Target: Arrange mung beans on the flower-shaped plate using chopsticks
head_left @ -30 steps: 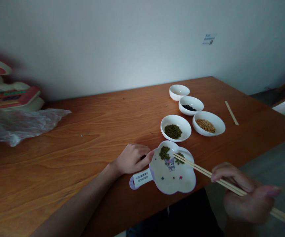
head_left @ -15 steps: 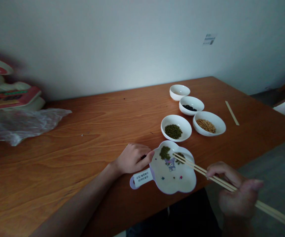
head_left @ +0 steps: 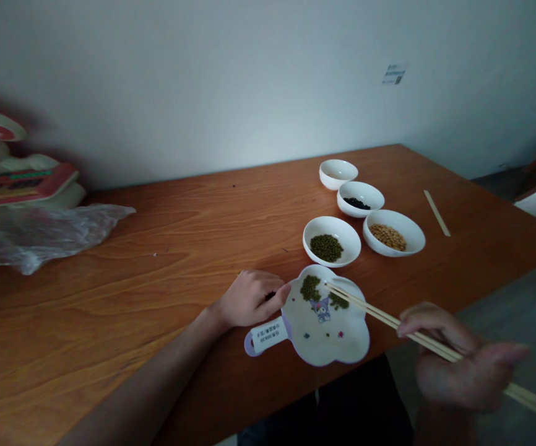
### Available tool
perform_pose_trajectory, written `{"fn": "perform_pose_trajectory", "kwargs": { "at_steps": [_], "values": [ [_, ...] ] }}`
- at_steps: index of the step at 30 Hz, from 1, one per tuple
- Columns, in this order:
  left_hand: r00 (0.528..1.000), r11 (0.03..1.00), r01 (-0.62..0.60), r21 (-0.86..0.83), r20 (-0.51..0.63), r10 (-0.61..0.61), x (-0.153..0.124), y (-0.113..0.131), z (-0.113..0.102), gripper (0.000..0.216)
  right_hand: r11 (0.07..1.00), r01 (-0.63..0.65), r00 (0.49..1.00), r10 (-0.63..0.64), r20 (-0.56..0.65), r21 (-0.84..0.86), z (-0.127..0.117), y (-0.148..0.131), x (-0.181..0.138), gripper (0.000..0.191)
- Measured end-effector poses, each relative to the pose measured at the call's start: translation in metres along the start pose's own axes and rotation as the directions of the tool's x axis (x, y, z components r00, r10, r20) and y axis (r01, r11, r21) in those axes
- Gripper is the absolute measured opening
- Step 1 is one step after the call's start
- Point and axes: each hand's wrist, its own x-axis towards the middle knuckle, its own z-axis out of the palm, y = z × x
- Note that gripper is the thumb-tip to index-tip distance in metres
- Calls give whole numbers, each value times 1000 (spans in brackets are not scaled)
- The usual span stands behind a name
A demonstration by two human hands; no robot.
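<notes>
A white flower-shaped plate (head_left: pixel 337 344) with a cartoon print and a labelled handle lies at the table's near edge, holding small heaps of green beans (head_left: pixel 309 287). My left hand (head_left: pixel 249 298) rests curled on the table, its fingertips touching the plate's left rim. My right hand (head_left: pixel 463 362), off the table edge, grips a pair of wooden chopsticks (head_left: pixel 370 311) whose tips reach over the beans on the plate's far right side.
Behind the plate stand a bowl of green beans (head_left: pixel 332 240), a bowl of yellow beans (head_left: pixel 393 232), a bowl of black beans (head_left: pixel 359 197) and an empty bowl (head_left: pixel 338 173). A single wooden stick (head_left: pixel 436 212) lies right; a plastic bag (head_left: pixel 40 234) and stacked items lie far left.
My right hand shifted left and then back right, and the chopstick tips have lifted slightly over the plate. My left hand has not moved.
</notes>
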Motion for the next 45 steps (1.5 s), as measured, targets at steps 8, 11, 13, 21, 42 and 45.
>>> {"fn": "perform_pose_trajectory", "kwargs": {
  "at_steps": [8, 11, 13, 21, 42, 45],
  "values": [
    [1000, 1000, -9, 8, -12, 9, 0, 0, 0, 42, 994, 112, 959, -112, -260, -15, 15, -6, 45, 78],
    [1000, 1000, -11, 2, -20, 11, 0, 1, 0, 42, 997, 69, 967, -74, -244, -27, 11, -5, 37, 80],
    [1000, 1000, -11, -4, -20, 11, 1, 1, 0, 42, 999, 39, 984, -37, -173, 5, 4, -3, 24, 82],
    [1000, 1000, -9, -8, -22, 9, 1, 1, 0, 43, 987, -149, 985, 153, 80, -52, 5, 0, -11, 89],
    [1000, 1000, -8, 2, -27, 8, 1, 1, 1, 44, 990, -83, 984, 100, 145, -118, 4, 19, -9, 91],
    [1000, 1000, -4, 6, -15, 4, 1, 1, 1, 43, 990, -63, 986, 81, 146, -122, 3, 23, -9, 92]
  ]
}}
